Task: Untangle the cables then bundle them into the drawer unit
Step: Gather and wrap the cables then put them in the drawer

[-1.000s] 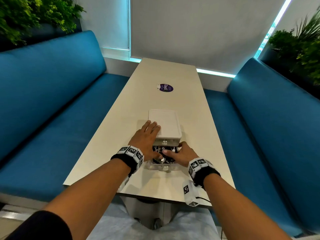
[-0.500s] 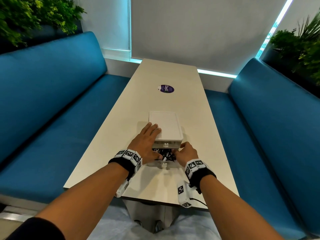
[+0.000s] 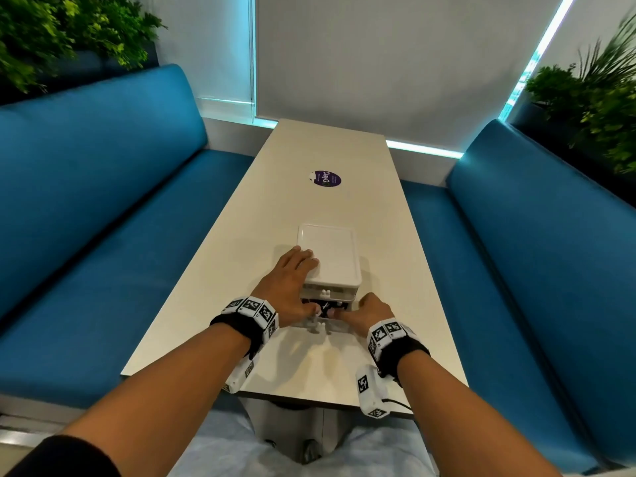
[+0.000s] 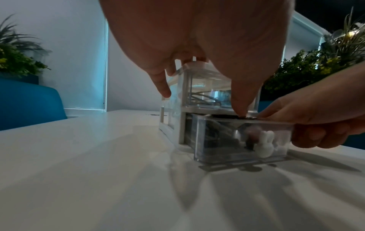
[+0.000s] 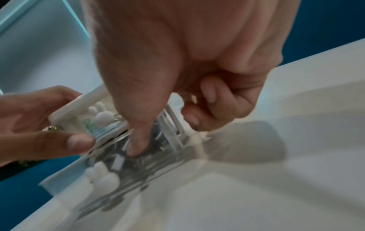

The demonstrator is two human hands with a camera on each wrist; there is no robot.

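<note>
Near the 6 o'clock end of the long, smooth, pale table (image 3: 309, 149): a small boxy drawer unit (image 3: 328, 256) with a flat white plastic lid and clear walls. Bottom drawer (image 4: 239, 140) of clear plastic pulled partway out toward 6 o'clock, fronted by a white rabbit-shaped knob (image 4: 264, 144). Dark tangled cables (image 3: 325, 306) inside it; paler cable loops behind the clear front of the upper drawer (image 4: 207, 96).

Left hand (image 3: 287, 287) at 9 o'clock of the unit, fingers straight across the lid corner, thumb pressing down into the open drawer. Right hand (image 3: 370, 313) at 3 o'clock, thumb pressing on the cables, fingers curled round the drawer's outer wall.

Round purple sticker (image 3: 325, 179) at 12 o'clock on the table. Blue padded benches (image 3: 103, 201) at 9 and 3 o'clock, leafy plants (image 3: 51, 29) behind.
</note>
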